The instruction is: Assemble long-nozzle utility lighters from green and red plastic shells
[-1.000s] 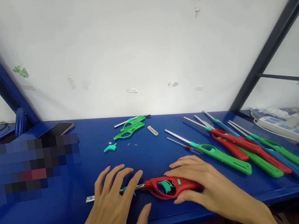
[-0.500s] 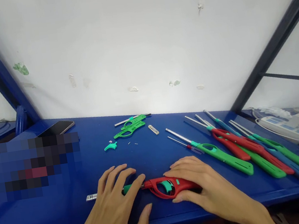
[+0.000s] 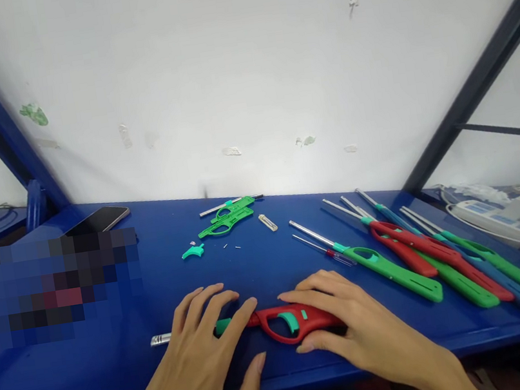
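Note:
A red gas lighter (image 3: 315,318) with a teal trigger lies sideways in front of me, its silver nozzle pointing left. My right hand (image 3: 356,317) is closed around the red handle, fingers over the far side and thumb on the near side. Across the barrel rests my left hand (image 3: 203,353), fingers spread and thumb apart; it covers part of the barrel and the teal collar. Beyond the hands are two green handle shells (image 3: 227,219), a loose teal trigger (image 3: 193,251), a small pale part (image 3: 268,222) and tiny pins (image 3: 231,246).
Several assembled lighters (image 3: 419,246) in green, red and blue lie to the right. A thin screwdriver with a red-and-clear handle (image 3: 337,256) is beside the nearest one. A phone (image 3: 102,218) and a blurred-out patch are at left on the blue table (image 3: 134,370).
The red handle's front has shifted slightly left and now covers the dark rod that showed beside the collar. Its trigger opening looks tidier. Both hands stay nearly in place; the view shifts slightly.

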`<act>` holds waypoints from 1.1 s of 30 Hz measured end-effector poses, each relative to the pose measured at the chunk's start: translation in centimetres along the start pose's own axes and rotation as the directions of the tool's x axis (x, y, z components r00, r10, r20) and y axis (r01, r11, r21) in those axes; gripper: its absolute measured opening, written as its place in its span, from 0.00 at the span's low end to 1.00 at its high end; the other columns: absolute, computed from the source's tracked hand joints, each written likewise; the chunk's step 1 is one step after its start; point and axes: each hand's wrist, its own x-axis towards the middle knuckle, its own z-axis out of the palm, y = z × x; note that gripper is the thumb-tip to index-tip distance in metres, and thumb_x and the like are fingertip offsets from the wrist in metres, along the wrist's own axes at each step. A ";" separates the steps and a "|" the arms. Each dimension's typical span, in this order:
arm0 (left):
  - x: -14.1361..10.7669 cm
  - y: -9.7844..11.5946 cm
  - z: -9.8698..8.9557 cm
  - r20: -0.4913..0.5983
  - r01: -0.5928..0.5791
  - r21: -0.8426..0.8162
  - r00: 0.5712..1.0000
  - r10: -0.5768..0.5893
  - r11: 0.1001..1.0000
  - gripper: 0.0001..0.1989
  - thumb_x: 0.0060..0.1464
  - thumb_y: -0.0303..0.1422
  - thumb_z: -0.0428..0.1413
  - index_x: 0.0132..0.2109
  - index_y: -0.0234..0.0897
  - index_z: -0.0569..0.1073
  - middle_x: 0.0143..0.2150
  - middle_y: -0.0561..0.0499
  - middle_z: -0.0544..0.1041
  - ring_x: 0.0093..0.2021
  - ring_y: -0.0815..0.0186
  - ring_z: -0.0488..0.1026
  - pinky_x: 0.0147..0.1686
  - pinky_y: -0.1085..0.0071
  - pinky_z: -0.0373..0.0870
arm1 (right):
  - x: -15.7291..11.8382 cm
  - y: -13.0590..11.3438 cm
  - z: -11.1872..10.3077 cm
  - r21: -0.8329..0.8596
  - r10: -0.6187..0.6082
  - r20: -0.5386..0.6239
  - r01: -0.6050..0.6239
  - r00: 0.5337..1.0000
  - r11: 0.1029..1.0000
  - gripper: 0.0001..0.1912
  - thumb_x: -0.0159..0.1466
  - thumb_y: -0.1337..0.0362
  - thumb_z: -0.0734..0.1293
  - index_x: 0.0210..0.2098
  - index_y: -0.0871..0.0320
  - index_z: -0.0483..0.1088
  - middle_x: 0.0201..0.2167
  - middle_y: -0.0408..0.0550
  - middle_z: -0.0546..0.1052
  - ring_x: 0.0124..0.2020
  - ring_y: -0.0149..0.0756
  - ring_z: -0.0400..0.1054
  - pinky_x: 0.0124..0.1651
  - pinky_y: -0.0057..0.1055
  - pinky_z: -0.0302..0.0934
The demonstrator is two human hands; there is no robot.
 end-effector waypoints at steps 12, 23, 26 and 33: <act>0.2 0.0 -0.4 0.018 -0.089 0.016 0.996 0.089 0.996 0.24 0.66 0.30 0.55 0.67 0.40 0.73 0.58 0.42 0.79 0.63 0.49 0.71 0.55 0.51 0.78 | -1.2 2.4 0.0 0.067 0.070 -0.342 -0.050 0.937 0.996 0.07 0.76 0.57 0.67 0.41 0.49 0.73 0.36 0.40 0.75 0.40 0.36 0.72 0.51 0.36 0.65; 0.3 -0.8 0.9 0.017 -0.151 -0.043 0.988 0.152 0.988 0.20 0.70 0.28 0.55 0.66 0.40 0.75 0.55 0.47 0.81 0.63 0.52 0.70 0.63 0.51 0.67 | -1.3 1.8 0.9 0.201 0.143 -0.335 -0.078 0.931 0.977 0.04 0.75 0.62 0.67 0.43 0.48 0.75 0.44 0.41 0.79 0.46 0.37 0.74 0.52 0.32 0.65; 0.5 -0.8 0.9 0.012 -0.180 -0.039 0.983 0.181 0.983 0.19 0.72 0.28 0.54 0.65 0.41 0.75 0.56 0.49 0.82 0.60 0.54 0.74 0.63 0.51 0.66 | -1.3 2.0 1.2 0.214 0.121 -0.328 -0.051 0.937 0.976 0.07 0.76 0.61 0.67 0.48 0.44 0.78 0.47 0.39 0.82 0.50 0.37 0.75 0.56 0.33 0.65; 0.3 -1.5 1.0 0.015 -0.225 -0.055 0.974 0.226 0.973 0.25 0.68 0.19 0.50 0.67 0.41 0.73 0.55 0.52 0.85 0.54 0.62 0.81 0.66 0.57 0.66 | -1.5 1.4 1.0 0.237 0.110 -0.272 -0.044 0.956 0.970 0.12 0.79 0.62 0.62 0.50 0.44 0.78 0.47 0.41 0.82 0.50 0.38 0.74 0.57 0.35 0.65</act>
